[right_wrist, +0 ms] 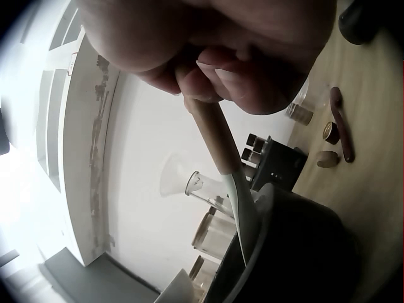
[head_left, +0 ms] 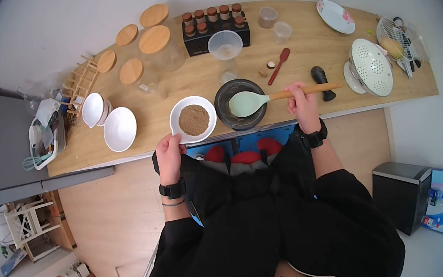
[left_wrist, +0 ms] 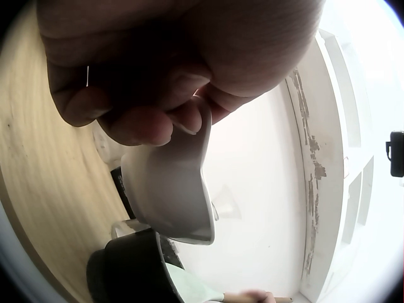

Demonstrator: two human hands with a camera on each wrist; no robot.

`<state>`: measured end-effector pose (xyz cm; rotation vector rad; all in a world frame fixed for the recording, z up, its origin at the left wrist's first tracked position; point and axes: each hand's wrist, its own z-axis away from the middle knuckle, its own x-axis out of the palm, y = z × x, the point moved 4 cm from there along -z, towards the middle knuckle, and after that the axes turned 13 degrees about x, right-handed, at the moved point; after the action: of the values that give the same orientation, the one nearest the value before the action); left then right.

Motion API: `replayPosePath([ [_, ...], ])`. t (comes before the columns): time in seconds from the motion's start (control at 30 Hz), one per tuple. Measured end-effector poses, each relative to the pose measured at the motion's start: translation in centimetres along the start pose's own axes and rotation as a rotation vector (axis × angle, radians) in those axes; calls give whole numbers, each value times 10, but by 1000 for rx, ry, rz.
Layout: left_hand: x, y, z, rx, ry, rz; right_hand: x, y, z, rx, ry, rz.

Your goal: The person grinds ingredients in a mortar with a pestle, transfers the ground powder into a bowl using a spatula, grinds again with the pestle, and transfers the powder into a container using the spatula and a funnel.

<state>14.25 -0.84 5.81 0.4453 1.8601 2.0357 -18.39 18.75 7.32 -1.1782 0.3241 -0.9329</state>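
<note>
the white bowl (head_left: 193,119) of brown powder, on the surface (head_left: 302,63) beside the dark mortar (head_left: 240,104), is pinched at its rim by the left hand (head_left: 170,156). the spatula (head_left: 261,98) (blade in the mortar) is grasped by the right hand (head_left: 302,106); scraping is best done slowly, with the bowl kept touching the mortar.

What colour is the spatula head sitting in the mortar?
Pale mint green; the spatula head shows best in the head view.

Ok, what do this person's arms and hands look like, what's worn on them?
Both hands are bare. The left hand has a black wrist device and a thin bracelet below it. The right hand has a black strapped device. Black sleeves are pushed up the forearms.
</note>
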Motion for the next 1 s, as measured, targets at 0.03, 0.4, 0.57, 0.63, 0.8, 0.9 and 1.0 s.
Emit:
replayPosePath([
  [0.03,0,0,0,4,-10,5,-1,1,3,2,-3,1],
  [0.4,-3,-3,0,4,1,13,39,-58,55,-461,78,616],
  [0.57,-3,-2,1,6,1,24,56,-46,41,-511,23,683],
  [0.63,-3,-1,2,-1,12,12,54,-44,38,-493,-18,656],
  [0.8,-3,-3,0,-19,10,21,39,-46,37,-289,-119,635],
  [0.9,-4,-4,1,-26,15,18,41,-55,39,-395,-80,587],
  [1.0,-3,-2,1,-22,12,5,54,-62,40,-459,-50,656],
])
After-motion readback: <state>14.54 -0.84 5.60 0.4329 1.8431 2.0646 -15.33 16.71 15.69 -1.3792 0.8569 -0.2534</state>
